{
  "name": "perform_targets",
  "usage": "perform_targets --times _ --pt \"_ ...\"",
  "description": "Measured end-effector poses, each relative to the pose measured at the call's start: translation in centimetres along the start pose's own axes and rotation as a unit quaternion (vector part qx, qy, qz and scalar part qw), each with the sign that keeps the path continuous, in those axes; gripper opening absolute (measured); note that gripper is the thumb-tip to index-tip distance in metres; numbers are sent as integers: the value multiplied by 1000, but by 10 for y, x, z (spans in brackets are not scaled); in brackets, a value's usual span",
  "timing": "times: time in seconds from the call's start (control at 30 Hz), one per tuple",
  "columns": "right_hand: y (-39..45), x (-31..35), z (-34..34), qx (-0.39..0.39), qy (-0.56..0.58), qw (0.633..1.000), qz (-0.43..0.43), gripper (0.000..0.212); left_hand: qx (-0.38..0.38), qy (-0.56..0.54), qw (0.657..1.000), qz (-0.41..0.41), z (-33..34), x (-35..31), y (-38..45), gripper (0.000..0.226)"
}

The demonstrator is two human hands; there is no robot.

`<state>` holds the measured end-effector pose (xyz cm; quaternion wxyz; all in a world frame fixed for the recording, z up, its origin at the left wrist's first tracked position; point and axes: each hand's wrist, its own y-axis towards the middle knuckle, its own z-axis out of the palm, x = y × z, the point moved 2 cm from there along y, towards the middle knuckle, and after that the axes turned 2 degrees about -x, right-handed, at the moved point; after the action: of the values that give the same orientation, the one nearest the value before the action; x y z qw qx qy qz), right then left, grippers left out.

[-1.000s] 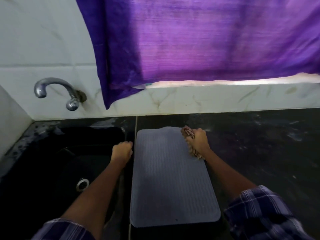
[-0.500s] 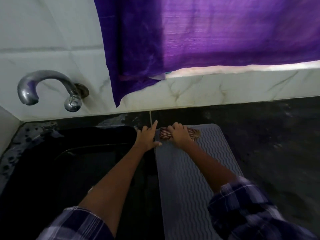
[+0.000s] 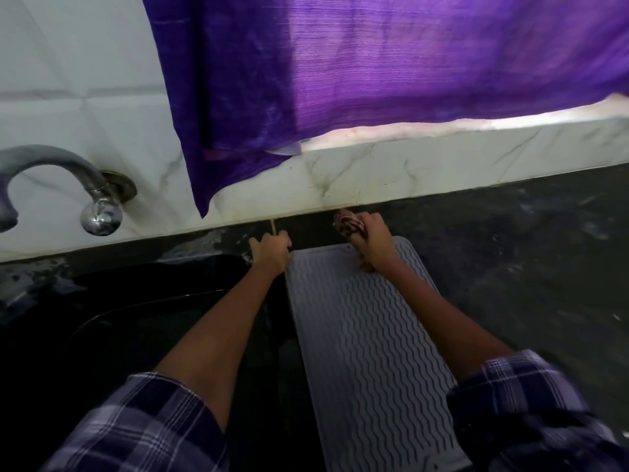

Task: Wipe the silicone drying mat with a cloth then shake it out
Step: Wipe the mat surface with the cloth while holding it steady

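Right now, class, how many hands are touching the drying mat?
2: the left hand at the drying mat's far-left corner, the right hand at its far edge, gripping the cloth.

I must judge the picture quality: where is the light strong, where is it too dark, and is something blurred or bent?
Head view: daylight glows through the purple curtain and burns out the sill under it; the sink is almost black, little detail; the sleeves at the bottom edge are smeared; the wall line curves, a wide-angle effect; the mat ridges are sharp.
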<state>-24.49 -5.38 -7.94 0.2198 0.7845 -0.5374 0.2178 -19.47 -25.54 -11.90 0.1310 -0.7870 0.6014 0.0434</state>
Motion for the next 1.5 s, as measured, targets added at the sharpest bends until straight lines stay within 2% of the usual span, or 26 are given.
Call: perform_targets --times 0.17,0.3,0.37,0.47,0.57,0.63,0.7,0.77,0.93,1.03,1.13,1.2,1.27,1.33,1.37,1.43,1.5 --pt "0 14 28 68 -60 995 -37 41 -2 30 999 25 -8 7 -3 48" --pt "-11 26 67 186 -175 963 -83 40 50 57 993 91 0 13 -14 69" --pt "-15 31 79 176 -210 958 -85 37 68 120 985 104 11 12 -19 78" --pt "-21 40 85 162 -240 954 -75 37 63 164 979 108 17 11 -19 75" --pt "-37 46 82 294 -267 917 -36 52 61 143 983 94 15 15 -14 72" --pt "-36 50 66 351 -276 894 -41 48 74 129 985 84 13 15 -12 74" --pt "-19 56 50 339 -254 905 -41 39 78 125 986 73 13 15 -12 81" --pt "-2 63 48 279 -233 929 -73 35 78 110 989 59 15 16 -11 88" --pt "-28 58 83 208 -195 955 -85 35 64 88 993 43 19 20 -7 82" --pt "-54 44 77 275 -202 938 -68 38 84 100 990 53 15 17 -7 90" --pt "-40 51 62 336 -217 914 -62 35 77 109 990 47 12 15 -6 86" --pt "-19 64 63 320 -227 917 -77 37 65 102 992 29 11 15 -5 80" --pt "-10 74 77 269 -242 925 -114 41 55 87 995 9 14 16 -6 73" --pt "-19 71 89 218 -245 937 -121 44 50 82 995 5 15 16 -6 71" --pt "-29 66 90 218 -232 941 -111 43 49 80 996 6 16 16 -7 72" --pt "-53 56 83 267 -189 942 -71 41 50 81 995 13 16 16 -8 78" --pt "-77 49 70 347 -186 917 -68 41 45 82 995 26 14 16 -9 85"
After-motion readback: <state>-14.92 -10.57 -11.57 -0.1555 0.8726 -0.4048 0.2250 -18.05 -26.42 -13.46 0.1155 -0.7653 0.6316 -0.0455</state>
